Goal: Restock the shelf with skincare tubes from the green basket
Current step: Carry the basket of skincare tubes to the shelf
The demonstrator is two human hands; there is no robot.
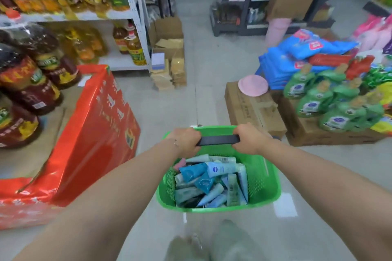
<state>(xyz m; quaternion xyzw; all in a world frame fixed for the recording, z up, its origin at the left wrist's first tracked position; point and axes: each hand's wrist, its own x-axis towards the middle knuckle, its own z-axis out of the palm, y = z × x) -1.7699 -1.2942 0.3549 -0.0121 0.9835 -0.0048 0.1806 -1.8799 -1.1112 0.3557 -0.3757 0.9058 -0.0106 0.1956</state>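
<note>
Two bare forearms reach forward over the person's blurred legs [212, 243]; the left hand [186, 141] and right hand [250, 140] each clench an end of the one black handle [218, 140] of the green basket [265, 182], which hangs above the pale tiled floor [203, 101]; its perforated plastic walls are bright green with a smooth rim; inside lies a loose heap of skincare tubes [212, 182], mostly light blue, teal and white, one pink end at the back, piled crosswise and overlapping, too many to count exactly; a large red carton [95, 133] stands close on the left, its corner near the basket; brown cardboard boxes [252, 108] carrying green bottles [331, 101] edge the right; between them an open strip of floor runs ahead towards dark shelving [244, 6].
</note>
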